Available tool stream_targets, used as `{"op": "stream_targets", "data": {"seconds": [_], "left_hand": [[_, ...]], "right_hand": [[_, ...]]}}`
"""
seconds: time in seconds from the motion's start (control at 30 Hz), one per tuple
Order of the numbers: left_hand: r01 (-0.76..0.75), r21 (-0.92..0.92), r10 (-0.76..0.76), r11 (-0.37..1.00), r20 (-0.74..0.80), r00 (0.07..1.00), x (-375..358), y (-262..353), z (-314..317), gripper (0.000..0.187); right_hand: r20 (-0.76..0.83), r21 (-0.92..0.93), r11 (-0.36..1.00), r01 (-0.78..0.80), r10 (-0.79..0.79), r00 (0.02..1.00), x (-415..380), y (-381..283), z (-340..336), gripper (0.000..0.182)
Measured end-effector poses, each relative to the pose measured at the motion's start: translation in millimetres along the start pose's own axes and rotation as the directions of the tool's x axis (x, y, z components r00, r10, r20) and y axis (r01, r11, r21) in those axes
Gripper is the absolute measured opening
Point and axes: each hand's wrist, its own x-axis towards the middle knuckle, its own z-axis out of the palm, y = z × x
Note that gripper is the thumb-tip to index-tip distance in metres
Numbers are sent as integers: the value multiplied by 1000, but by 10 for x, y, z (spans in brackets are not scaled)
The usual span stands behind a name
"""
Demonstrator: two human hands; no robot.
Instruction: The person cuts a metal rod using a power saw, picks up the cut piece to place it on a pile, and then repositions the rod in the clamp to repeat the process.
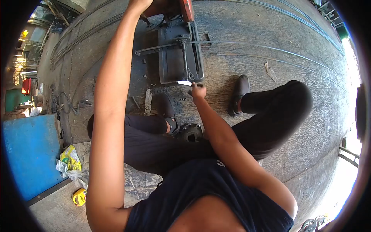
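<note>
A dark metal cut-off saw base (170,63) lies on the floor in front of me, with a red machine part (188,11) at its far end. A vise screw (184,56) runs along the base toward me, and a flat bar (154,49) crosses it. My right hand (199,91) is closed around a dark crank handle at the near end of the screw. A small white piece (184,82) shows beside it. My left hand (141,3) reaches to the red part at the top edge. The frame cuts off its fingers, so its grip is hidden.
Long thin metal rods (270,50) lie across the floor on the right. At left are a blue panel (31,150), a yellow bag (70,158) and a yellow tape measure (79,197). A dark metal part (192,132) sits between my legs, near my shoes (240,92).
</note>
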Motion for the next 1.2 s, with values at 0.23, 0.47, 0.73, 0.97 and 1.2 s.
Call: {"op": "stream_targets", "data": {"seconds": [0.23, 0.47, 0.73, 0.97, 1.2], "left_hand": [[188, -43, -188, 981, 14, 982, -222, 338, -170, 64], [587, 75, -587, 806, 230, 776, -2365, 200, 261, 50], [681, 289, -551, 673, 810, 201, -3887, -98, 627, 61], [665, 314, -560, 678, 806, 191, -3879, -20, 679, 62], [482, 350, -547, 803, 752, 367, -3758, 196, 717, 57]], "right_hand": [[631, -774, -371, 513, -384, 674, -272, -21, 174, 27], [273, -906, 132, 402, -545, 793, 191, -132, 79, 39], [-11, -673, 737, -59, 70, 997, 853, 14, 68, 32], [-218, -390, 852, -350, 284, 934, 791, 43, 259, 20], [-212, -462, 793, -397, 336, 918, 831, 174, 234, 31]]}}
